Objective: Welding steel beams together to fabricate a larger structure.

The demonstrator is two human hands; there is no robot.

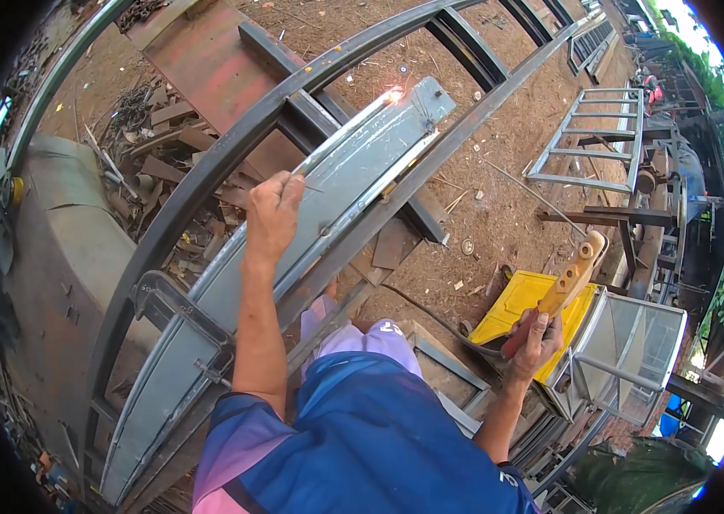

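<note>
A long curved grey sheet-metal panel [353,163] lies slantwise over a dark steel frame [190,188]. My left hand [274,214] is closed at the panel's left edge, its fingertips partly hidden. In my right hand [537,338] is the handle of a welding electrode holder [574,278], held out to the right. A thin welding rod [533,190] sticks out of its jaw, its tip apart from the panel. A glowing orange spot [394,94] shows on the panel's edge near its far end. A locking clamp [184,310] grips panel and frame at the near left.
Scrap metal pieces [169,137] are piled on the left beside a large rusty sheet [79,231]. A ladder-like metal frame [593,141] lies at the far right. Near my right hand stand a yellow panel [507,313] and a glazed metal cabinet [640,338]. A cable runs below the holder.
</note>
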